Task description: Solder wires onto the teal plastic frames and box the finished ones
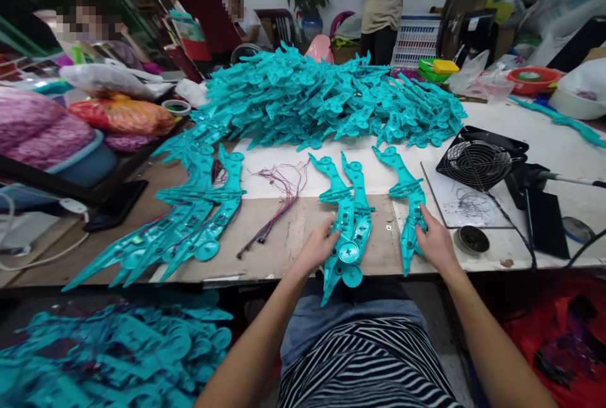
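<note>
My left hand (322,244) is closed on the edge of a teal plastic bow-shaped part (344,222) near the table's front edge. A second part of the same kind (362,206) lies right against it, partly overlapped. Farther right, my right hand (433,240) grips the lower half of another teal bow-shaped part (404,187), thumb on top. The fingertips of both hands are partly hidden behind the parts. Left of them lies a bundle of thin red and dark wires (284,196) with small black connectors.
A large heap of teal parts (322,98) covers the back of the table (279,256). Several wired ones (189,218) lie at left, more (118,351) below. At right are a black fan (473,158), a round tin (471,239) and a tile (454,199). Other people are beyond.
</note>
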Motion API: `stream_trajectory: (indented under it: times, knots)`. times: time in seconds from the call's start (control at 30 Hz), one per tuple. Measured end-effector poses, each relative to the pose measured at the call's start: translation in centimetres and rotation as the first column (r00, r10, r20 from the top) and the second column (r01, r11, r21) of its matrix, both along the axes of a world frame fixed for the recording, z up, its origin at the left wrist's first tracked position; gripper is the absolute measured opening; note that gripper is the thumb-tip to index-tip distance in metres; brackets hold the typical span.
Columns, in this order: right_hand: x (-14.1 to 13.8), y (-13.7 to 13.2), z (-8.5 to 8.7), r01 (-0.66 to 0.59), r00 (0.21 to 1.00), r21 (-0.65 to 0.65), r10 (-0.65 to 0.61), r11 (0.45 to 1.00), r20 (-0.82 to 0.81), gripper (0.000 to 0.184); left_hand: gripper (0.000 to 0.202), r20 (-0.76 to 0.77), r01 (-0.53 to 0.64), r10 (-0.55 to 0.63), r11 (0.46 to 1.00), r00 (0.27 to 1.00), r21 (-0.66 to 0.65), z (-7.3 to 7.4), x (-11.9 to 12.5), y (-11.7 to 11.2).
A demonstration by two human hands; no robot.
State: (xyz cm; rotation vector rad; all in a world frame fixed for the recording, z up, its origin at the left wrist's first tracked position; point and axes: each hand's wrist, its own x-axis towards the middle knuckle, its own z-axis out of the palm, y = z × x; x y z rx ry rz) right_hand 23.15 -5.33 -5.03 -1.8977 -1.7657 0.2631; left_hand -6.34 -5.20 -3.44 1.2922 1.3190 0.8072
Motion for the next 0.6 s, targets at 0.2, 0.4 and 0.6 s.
stream_trajectory:
  times: [0.2, 0.4, 0.6]
  knots:
    - [-3.7, 0.7, 1.1, -0.357, 0.874, 0.086, 0.300, 0.930, 0.383, 0.037, 0.041, 0.130, 0.029, -0.024, 0.999, 0.991, -0.032, 0.3, 1.3, 0.9]
    - [-6.9, 0.7, 0.4, -0.460, 0.810, -0.093, 0.460, 0.883, 0.362, 0.041, 0.050, -0.104, -0.051, 0.069, 0.984, 0.992, 0.172, 0.5, -1.5, -0.1]
    - [-3.5, 4.6, 2.4, -0.466, 0.836, -0.137, 0.485, 0.874, 0.257, 0.033, 0.052, -0.251, 0.051, -0.021, 0.992, 0.968, 0.113, 0.0, -1.7, -0.6]
